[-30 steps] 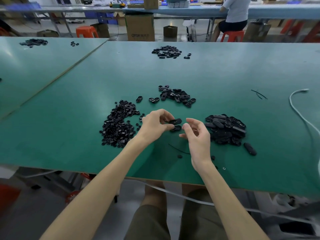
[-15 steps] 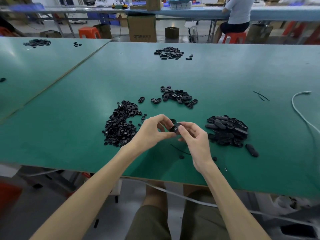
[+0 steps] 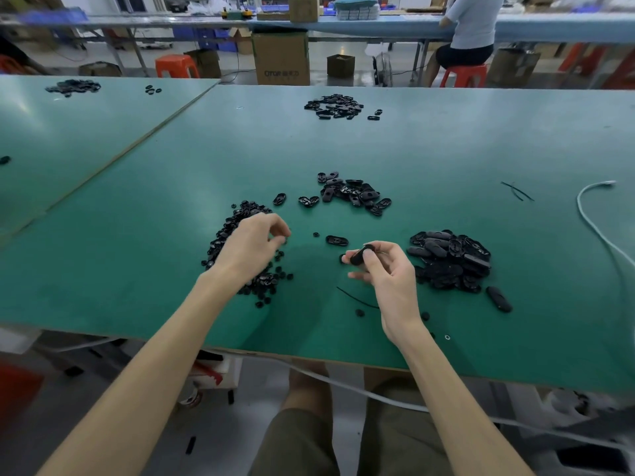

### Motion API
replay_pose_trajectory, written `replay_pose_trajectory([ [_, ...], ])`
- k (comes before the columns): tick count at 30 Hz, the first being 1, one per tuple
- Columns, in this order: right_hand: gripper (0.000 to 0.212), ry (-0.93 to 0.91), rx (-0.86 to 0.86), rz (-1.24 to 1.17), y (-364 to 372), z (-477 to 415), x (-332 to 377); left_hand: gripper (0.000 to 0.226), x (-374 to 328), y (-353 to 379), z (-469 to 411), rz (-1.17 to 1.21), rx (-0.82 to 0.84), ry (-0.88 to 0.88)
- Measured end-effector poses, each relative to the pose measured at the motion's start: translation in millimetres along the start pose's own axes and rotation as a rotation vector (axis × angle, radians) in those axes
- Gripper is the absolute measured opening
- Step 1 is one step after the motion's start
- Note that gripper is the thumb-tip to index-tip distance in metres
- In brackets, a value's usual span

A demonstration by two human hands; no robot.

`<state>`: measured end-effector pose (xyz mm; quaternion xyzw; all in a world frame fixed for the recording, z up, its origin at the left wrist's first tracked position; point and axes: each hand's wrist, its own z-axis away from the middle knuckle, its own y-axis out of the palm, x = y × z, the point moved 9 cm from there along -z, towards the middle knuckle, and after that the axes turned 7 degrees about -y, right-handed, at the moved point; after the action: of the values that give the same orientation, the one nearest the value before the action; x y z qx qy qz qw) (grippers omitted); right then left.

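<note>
Holds a black oval plastic shell (image 3: 360, 254) pinched between thumb and fingertips of the right hand (image 3: 385, 269), just above the green tabletop (image 3: 446, 149), likely ready for an insert. Hangs the left hand (image 3: 254, 245), fingers curled downward, over the heap of small black round plastic pieces (image 3: 245, 209), probably to pick one; impossible to tell if already gripping.

My two hands have come apart. Before, they met in the middle on the black oval piece (image 3: 360, 254). Now my left hand (image 3: 251, 245) has gone over the pile of small round bits (image 3: 223, 235), fingers bent down. Only my right hand (image 3: 388, 273) pinches the piece.
</note>
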<state>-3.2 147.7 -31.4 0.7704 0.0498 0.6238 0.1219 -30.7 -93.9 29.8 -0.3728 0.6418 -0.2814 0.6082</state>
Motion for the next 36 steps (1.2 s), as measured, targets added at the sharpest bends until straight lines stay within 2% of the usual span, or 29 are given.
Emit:
replay_pose_trajectory([
  [8,0.011,0.011,0.011,0.059,1.0,-0.2,-0.2,0.004,5.5,4.5,-3.1,-0.165,0.034,0.002],
  [17,0.012,0.015,0.013,0.079,-0.3,-0.3,0.3,0.011,11.6,14.2,-5.3,-0.243,0.031,-0.06],
  [24,0.013,0.01,0.014,0.085,-0.5,0.0,0.2,0.016,6.4,12.8,-5.0,-0.299,-0.037,-0.017],
  [26,0.015,0.003,0.012,0.09,-0.8,-0.4,0.6,0.016,2.6,14.9,-3.2,-0.202,-0.034,-0.023],
  [29,0.018,-0.003,0.004,0.094,-1.5,-0.5,-0.1,0.013,-8.9,22.0,1.4,0.085,0.023,-0.044],
  [36,0.016,-0.002,-0.006,0.12,-3.6,0.1,-2.9,0.015,-45.6,56.8,15.9,0.4,0.17,-0.031],
])
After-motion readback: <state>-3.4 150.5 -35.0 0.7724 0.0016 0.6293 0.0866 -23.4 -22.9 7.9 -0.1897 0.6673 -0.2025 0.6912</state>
